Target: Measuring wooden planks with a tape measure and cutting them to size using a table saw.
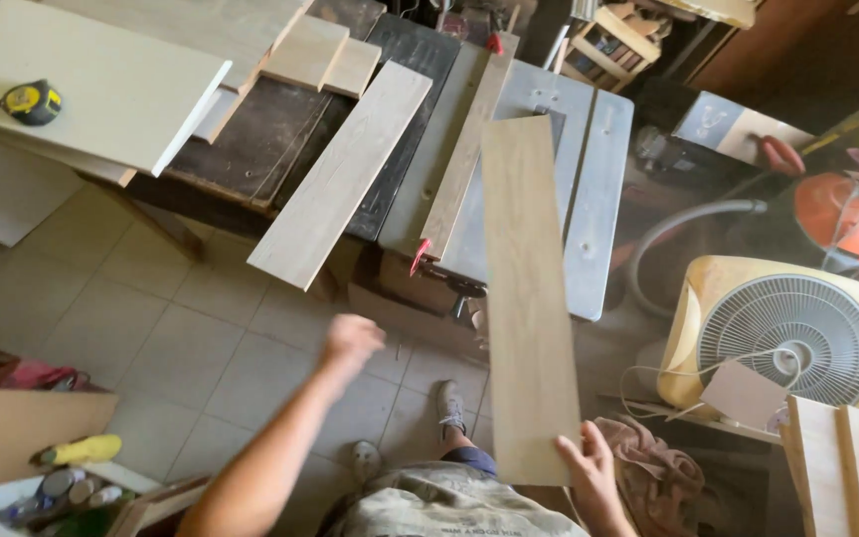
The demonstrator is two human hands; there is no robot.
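Tiled floor (151,328), one table saw (603,169), two hands, right hand (589,462) holding one plank (524,298)

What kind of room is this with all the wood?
Most likely a woodworking shop. The right hand holds a long wooden board over a table saw, more planks lie on the bench, and a yellow tape measure sits nearby.

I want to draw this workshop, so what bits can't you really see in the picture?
Head view only:
- Left hand: blurred, so its fingers and grip are unclear.
- Table saw: its middle is covered by the long board held by the right hand.
- Orange machine: cut off by the right edge.
- Cans at bottom left: too small to tell apart.
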